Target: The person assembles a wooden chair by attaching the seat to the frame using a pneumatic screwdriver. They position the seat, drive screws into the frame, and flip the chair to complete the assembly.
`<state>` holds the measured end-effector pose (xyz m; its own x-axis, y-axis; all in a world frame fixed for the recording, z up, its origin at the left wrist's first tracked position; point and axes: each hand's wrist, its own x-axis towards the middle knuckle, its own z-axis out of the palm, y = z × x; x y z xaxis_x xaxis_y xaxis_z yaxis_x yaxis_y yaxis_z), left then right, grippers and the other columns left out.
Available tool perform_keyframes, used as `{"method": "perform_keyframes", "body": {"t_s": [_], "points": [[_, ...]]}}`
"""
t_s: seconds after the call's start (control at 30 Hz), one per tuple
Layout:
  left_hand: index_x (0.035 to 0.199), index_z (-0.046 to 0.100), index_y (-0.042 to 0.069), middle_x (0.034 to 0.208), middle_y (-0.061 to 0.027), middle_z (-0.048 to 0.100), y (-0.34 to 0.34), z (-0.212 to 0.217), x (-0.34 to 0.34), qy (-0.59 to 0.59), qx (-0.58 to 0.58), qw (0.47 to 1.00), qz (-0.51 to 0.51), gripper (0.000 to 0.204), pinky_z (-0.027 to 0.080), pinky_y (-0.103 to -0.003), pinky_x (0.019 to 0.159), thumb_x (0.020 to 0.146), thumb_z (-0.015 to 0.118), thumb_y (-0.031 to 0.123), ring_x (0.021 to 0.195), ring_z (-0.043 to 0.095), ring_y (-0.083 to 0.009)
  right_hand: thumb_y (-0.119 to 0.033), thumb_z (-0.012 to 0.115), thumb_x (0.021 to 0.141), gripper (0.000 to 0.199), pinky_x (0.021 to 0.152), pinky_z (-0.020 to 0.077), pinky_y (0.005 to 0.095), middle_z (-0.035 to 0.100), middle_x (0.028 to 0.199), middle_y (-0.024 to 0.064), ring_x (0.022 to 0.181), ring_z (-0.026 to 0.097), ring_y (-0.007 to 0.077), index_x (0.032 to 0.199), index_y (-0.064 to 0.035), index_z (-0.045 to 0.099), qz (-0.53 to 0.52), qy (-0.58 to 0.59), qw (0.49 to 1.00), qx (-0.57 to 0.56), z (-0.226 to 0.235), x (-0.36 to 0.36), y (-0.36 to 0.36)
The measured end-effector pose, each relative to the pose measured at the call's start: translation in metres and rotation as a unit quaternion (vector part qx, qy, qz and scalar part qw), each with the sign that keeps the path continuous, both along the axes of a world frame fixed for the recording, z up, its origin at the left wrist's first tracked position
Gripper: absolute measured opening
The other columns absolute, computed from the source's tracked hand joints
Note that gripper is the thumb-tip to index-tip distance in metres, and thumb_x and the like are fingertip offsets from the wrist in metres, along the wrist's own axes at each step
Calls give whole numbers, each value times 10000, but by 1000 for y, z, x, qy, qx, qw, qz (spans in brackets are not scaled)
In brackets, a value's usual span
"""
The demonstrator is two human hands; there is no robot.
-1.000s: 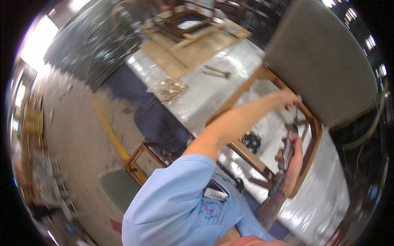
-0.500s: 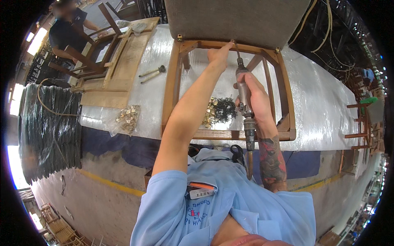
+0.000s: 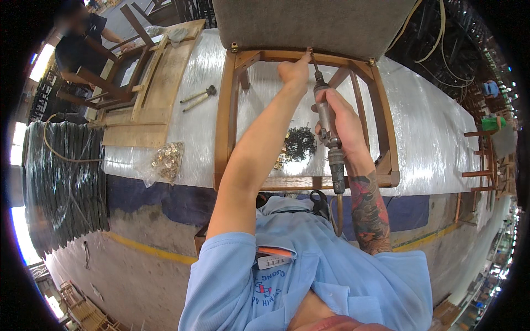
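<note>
Chair frame (image 3: pixel 225 121): warm brown
Upholstered chair back (image 3: pixel 309 25): plain grey-brown
Power driver (image 3: pixel 335 157): silver-grey with dark sections
Work shirt (image 3: pixel 309 259): light blue
Chest print (image 3: pixel 263 288): blue and red
Right forearm tattoo (image 3: pixel 369 212): dark swirls with red patches
Small hardware pile (image 3: pixel 301 143): black
Bagged metal fittings (image 3: pixel 167 161): gold and silver

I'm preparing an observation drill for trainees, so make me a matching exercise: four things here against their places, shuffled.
Things:
1. power driver
2. left hand
3. pile of small black pieces
4. clear bag of brass-coloured pieces

Places:
A. seen within the opening of the wooden frame
B. on the plastic-covered table, left of the frame
C. gripped in the right hand
D. at the frame's far rail, beside the bit's tip

Pairs: 1-C, 2-D, 3-A, 4-B
</note>
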<state>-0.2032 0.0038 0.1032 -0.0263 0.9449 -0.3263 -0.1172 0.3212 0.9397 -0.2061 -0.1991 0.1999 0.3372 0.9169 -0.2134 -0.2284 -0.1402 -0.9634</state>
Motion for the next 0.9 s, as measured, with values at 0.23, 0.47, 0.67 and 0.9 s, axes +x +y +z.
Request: {"method": "perform_keyframes", "body": {"t_s": [0.23,0.47,0.67,0.9], "points": [[878,654,-152,983,-273,688,-6,11,-3,11,-9,1000,-6,479,509,-435,813,722,865,248,909,672,-291,-370,421,1032,283,424,432,216,623,911,72,525,585,106,1029,-143,590,-1,-5,1000,4,3,5,8],[829,668,-144,913,-288,691,-9,13,3,76,45,995,38,530,514,-439,805,698,862,331,882,687,-342,-371,399,1041,299,422,428,218,621,903,67,517,571,103,1015,-138,585,-6,-6,1000,15,4,6,12],[782,675,-139,851,-276,701,0,8,5,71,18,997,17,548,523,-444,786,678,868,364,818,700,-353,-385,405,1040,314,419,427,222,627,888,65,517,583,106,997,-130,582,-10,-16,1000,17,8,5,17],[651,669,-60,695,-169,697,3,-1,8,113,44,992,42,507,538,-389,664,685,855,410,636,674,-239,-399,413,1042,343,425,429,226,631,823,46,501,590,118,960,-118,592,-26,-60,998,-11,7,4,32]]}}
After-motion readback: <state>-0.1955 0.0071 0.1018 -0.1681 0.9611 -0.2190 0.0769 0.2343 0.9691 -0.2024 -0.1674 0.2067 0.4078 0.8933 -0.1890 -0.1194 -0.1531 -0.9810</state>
